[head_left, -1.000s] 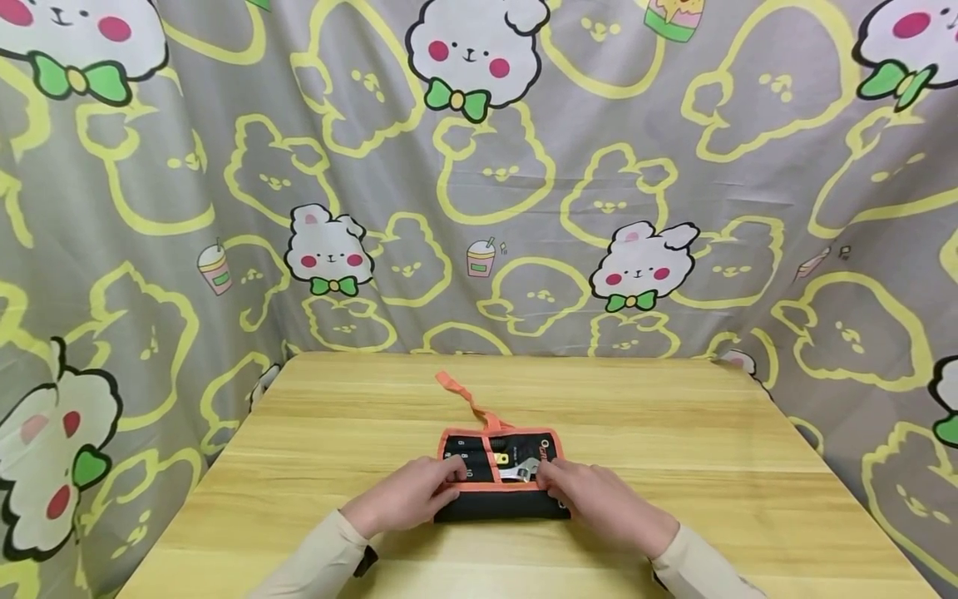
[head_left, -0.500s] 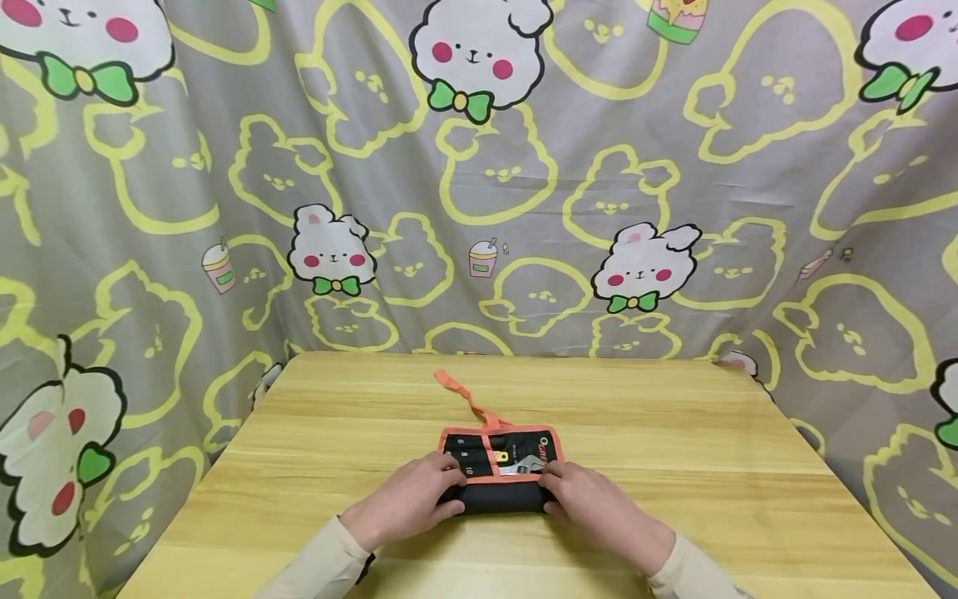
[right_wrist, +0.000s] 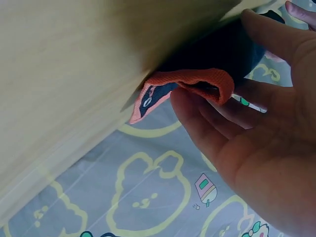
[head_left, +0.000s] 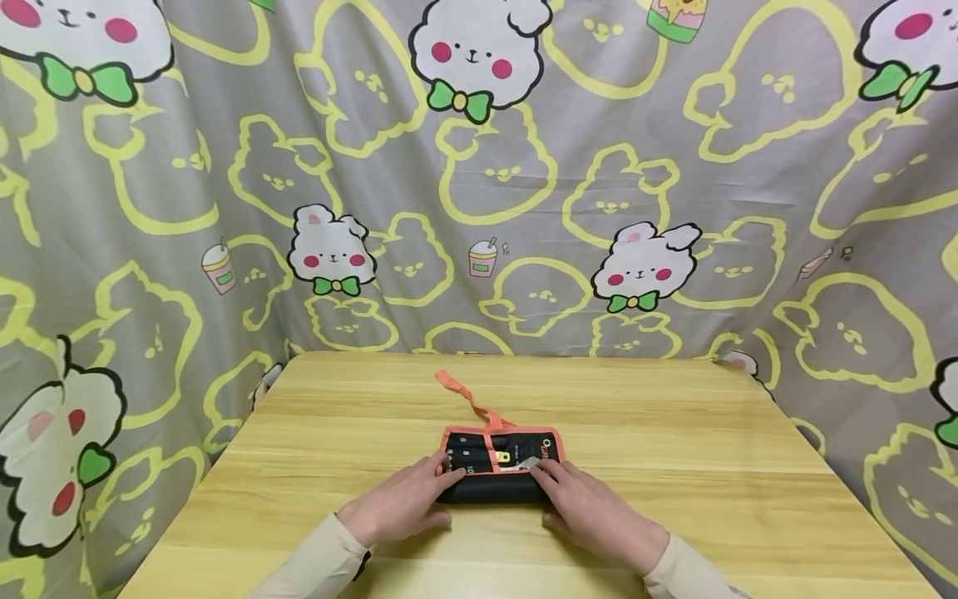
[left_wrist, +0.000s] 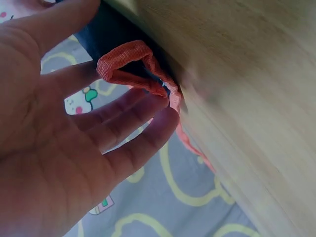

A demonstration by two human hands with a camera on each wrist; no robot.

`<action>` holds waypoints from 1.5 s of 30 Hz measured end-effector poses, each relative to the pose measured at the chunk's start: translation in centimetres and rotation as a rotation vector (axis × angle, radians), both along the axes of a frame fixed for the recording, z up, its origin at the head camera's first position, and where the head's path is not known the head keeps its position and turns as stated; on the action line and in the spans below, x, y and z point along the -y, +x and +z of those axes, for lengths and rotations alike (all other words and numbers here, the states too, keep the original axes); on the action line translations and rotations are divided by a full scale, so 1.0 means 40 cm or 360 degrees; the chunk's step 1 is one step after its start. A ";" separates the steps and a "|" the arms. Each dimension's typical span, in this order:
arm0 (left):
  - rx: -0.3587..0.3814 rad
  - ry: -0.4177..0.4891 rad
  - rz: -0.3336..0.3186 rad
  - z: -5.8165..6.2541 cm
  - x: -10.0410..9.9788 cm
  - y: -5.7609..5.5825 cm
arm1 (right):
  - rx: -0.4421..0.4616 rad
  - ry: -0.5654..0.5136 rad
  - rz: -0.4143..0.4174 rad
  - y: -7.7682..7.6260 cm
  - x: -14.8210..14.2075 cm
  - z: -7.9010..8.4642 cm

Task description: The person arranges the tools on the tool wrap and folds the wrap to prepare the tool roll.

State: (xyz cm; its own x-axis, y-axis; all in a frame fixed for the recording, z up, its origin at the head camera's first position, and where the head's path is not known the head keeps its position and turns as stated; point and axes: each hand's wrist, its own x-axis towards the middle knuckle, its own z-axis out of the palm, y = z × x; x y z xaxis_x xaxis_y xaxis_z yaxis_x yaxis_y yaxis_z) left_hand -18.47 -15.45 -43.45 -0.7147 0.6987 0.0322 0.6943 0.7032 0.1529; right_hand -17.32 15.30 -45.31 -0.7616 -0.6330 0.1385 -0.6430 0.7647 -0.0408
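Observation:
A black tool roll (head_left: 494,489) with orange edging lies partly rolled up on the table, its near side a thick fold. Its open far part shows pockets marked with numbers, a yellow item (head_left: 504,457) and a bit of a silver tool (head_left: 521,464), mostly covered. At the roll's left end, my left hand (head_left: 400,506) rests its fairly straight fingers, the thumb low in front. My right hand (head_left: 599,509) mirrors it at the right end. In both wrist views, fingers touch the folded orange edge (left_wrist: 126,52) with the palm off the roll.
An orange strap (head_left: 466,394) trails from the roll's far edge towards the back left. The wooden table (head_left: 636,416) is bounded at the back and sides by a grey patterned curtain (head_left: 404,183).
The near fold has rolled a little farther away from me, covering more of the pockets and of the silver tool. Both thumbs have come down in front of the roll.

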 end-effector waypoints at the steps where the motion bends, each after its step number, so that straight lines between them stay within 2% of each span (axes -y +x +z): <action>1: -0.0016 0.0007 -0.0003 -0.003 -0.003 -0.002 | -0.0011 0.0002 -0.0002 -0.002 0.000 -0.002; 8: -0.0096 -0.0055 -0.0018 -0.014 -0.024 -0.014 | -0.0150 -0.0065 0.0025 -0.008 0.003 -0.013; 11: -0.0059 -0.0078 -0.0025 -0.009 -0.032 -0.013 | -0.0154 -0.0107 0.0016 -0.008 0.002 -0.016; 16: 0.0092 -0.0033 -0.0033 0.006 -0.033 -0.006 | -0.0157 -0.0148 0.0033 -0.001 -0.005 -0.019; 22: 0.0215 0.0042 -0.0093 0.028 -0.021 0.004 | -0.0080 -0.0217 0.0119 0.018 -0.021 -0.009; 28: 0.0260 0.0070 -0.0167 0.039 -0.018 0.005 | 0.0056 -0.0256 0.0158 0.038 -0.042 0.002; 35: 0.0286 0.0065 -0.0247 0.043 -0.014 0.011 | 0.0068 -0.0327 0.0224 0.061 -0.067 0.007; 40: 0.0454 0.0077 -0.0293 0.049 -0.010 0.014 | 0.0234 -0.0377 0.0258 0.074 -0.080 0.018; 45: 0.0632 0.0140 -0.0297 0.051 -0.006 -0.002 | 0.0225 -0.0498 0.0323 0.068 -0.084 0.018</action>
